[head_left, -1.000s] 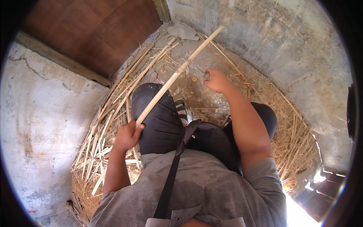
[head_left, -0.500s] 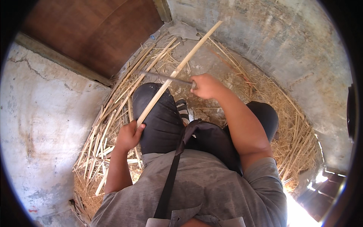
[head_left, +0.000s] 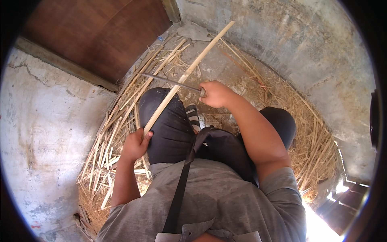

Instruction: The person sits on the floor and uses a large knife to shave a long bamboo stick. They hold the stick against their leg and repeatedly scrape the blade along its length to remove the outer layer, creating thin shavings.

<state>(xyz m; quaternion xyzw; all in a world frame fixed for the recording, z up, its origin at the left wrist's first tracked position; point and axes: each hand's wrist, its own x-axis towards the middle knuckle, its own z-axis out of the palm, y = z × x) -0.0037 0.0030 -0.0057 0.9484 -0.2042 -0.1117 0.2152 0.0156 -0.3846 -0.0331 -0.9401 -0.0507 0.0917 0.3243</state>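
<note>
My left hand [head_left: 137, 144] is closed round the lower end of a long pale bamboo strip [head_left: 164, 104], beside my left knee. The strip slants up and away to the right, passing over my dark-trousered left thigh. In my right hand [head_left: 216, 94] I grip the short handle of a long, thin-bladed knife [head_left: 155, 76]. Its blade points left and crosses the strip near the middle, just beyond my knee. Whether the edge bites into the strip is too small to tell.
Split strips [head_left: 125, 107] lie piled along the left wall. Fine shavings [head_left: 310, 141] and more strips cover the floor at right. A brown door panel [head_left: 100, 36] stands at far left, and a worn plaster wall [head_left: 290, 44] curves round the far right. A striped sandal [head_left: 192, 116] shows between my knees.
My right hand and the knife have shifted slightly left, so more blade sticks out past the strip. The strip's far end has moved slightly left; my left hand keeps its hold.
</note>
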